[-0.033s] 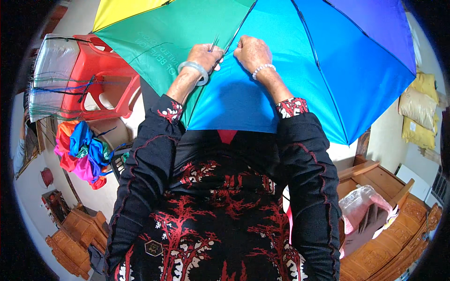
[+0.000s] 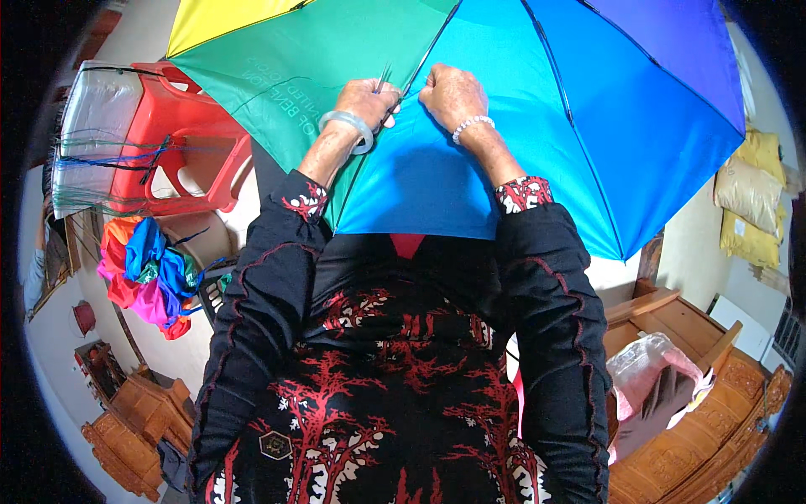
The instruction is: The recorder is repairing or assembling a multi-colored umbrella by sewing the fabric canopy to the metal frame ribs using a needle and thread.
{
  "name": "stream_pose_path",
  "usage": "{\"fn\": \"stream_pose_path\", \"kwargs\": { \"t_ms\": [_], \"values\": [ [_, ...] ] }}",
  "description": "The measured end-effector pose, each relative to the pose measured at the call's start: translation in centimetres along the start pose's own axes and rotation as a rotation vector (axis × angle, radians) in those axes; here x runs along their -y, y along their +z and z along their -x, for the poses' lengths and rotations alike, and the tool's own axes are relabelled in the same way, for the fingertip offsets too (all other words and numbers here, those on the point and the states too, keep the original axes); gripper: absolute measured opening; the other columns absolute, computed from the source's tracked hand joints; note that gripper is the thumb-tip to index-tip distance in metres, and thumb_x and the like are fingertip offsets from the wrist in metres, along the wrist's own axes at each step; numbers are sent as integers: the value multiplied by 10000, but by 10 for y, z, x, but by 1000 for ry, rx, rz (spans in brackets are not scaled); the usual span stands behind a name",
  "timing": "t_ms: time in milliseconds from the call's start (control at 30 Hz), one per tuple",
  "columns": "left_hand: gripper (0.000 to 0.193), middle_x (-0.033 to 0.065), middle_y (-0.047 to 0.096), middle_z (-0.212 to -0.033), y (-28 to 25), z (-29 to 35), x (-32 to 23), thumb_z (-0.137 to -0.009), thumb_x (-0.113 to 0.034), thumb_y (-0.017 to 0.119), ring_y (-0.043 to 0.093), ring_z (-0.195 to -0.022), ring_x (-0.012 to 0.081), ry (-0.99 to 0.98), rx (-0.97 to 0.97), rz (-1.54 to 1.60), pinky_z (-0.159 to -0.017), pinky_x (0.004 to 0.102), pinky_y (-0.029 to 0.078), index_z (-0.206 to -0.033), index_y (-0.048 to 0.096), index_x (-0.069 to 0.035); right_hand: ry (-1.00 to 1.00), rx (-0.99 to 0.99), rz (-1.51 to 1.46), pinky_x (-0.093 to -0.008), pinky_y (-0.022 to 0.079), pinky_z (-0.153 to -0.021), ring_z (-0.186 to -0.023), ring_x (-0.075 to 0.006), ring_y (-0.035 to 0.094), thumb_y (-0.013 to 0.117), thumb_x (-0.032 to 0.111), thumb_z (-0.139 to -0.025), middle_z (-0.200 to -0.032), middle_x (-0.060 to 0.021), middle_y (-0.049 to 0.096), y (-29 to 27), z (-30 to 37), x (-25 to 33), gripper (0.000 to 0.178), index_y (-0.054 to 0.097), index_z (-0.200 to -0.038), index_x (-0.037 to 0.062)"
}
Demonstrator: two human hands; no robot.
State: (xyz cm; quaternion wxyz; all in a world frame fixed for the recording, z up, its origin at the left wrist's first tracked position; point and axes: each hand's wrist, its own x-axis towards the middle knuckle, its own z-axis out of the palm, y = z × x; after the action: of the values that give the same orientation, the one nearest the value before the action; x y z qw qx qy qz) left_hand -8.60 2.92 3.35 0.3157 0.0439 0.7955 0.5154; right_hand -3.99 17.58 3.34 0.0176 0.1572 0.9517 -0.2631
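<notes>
An opened multicoloured umbrella spreads over my lap, its panels running from yellow through green and blue to purple with dark ribs along the seams. My left hand, with a pale bangle at the wrist, is closed on the umbrella at the rib between the green and blue panels. Thin pointed metal tips stick up between its fingers; the tool's kind is hidden. Just right of that rib, my right hand, wearing a beaded bracelet, is closed over the blue panel. What its fingers pinch, if anything, cannot be made out.
At the left stands a red plastic stool with bundled dark, blue and green threads hanging across it. Below it lies a heap of colourful folded cloth. Carved wooden furniture holds a plastic-wrapped bundle at the lower right. Yellow sacks are stacked far right.
</notes>
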Motion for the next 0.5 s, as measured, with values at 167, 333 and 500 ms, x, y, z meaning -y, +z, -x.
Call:
{"fn": "stream_pose_path", "kwargs": {
  "t_ms": [167,333,500],
  "values": [
    [147,31,603,-692,-1,1,-2,-840,-135,558,505,-461,75,-49,-12,40,-361,217,322,-887,619,-9,18,-44,16,-420,489,-774,-872,-347,613,582,170,-745,-890,-201,635,-2,-3,-6,211,647,-905,51],
    [130,47,593,-644,0,1,-1,-821,-120,563,533,-453,113,-51,-26,152,-407,258,380,-780,616,-9,25,-162,0,-410,484,-700,-736,-320,618,592,143,-693,-741,-189,626,-3,-9,-23,126,608,-775,48],
    [131,27,579,-630,-1,2,0,-814,-136,576,509,-450,97,-15,-22,100,-405,251,373,-783,621,-18,146,-761,-387,-386,481,-613,-659,-285,610,590,110,-731,-717,-149,627,-24,-14,-39,80,596,-755,34]
  ]
}}
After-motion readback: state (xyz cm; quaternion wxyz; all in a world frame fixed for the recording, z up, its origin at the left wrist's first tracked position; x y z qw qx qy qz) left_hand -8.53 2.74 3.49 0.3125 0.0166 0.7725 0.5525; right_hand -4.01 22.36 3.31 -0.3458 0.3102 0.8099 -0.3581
